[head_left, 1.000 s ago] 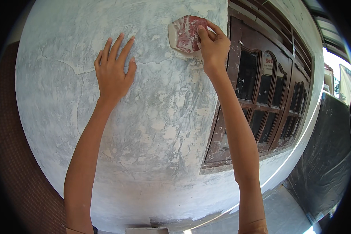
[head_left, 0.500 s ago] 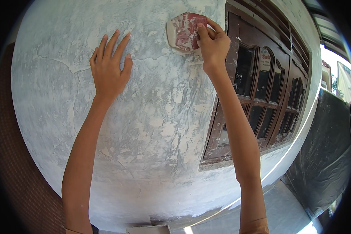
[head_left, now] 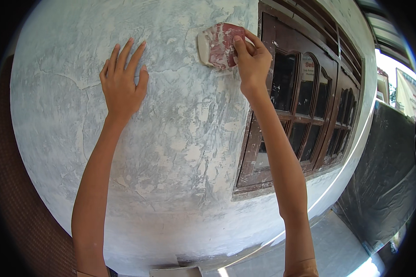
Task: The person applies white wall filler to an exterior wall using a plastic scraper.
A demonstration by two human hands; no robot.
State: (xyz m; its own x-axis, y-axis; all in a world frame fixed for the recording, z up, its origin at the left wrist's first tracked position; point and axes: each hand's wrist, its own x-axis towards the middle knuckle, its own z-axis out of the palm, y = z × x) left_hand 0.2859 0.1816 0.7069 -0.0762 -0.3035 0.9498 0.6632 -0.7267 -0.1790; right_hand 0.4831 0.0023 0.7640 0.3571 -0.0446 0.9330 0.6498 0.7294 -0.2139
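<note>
My left hand (head_left: 122,81) lies flat against the patchy white-grey plaster wall (head_left: 171,143), fingers spread and holding nothing. Higher up and to the right, my right hand (head_left: 254,62) pinches a red plastic putty scraper (head_left: 226,44) between thumb and fingers. Smears of white filler cover the scraper's face, and a pale band of filler runs along its left edge. That left edge is at the wall near the window frame; whether it presses on the plaster I cannot tell. Thin cracks run through the wall beside my left hand.
A dark brown wooden window (head_left: 305,101) with glass panes is set in the wall on the right. Beyond it hangs a black sheet (head_left: 379,175). Brown woven matting (head_left: 27,198) borders the left side. A pale container's rim (head_left: 175,272) shows at the bottom edge.
The view has shifted slightly, so the wall and window sit further left. My right hand and the scraper are a little lower against the wall; my left hand stays flat on it.
</note>
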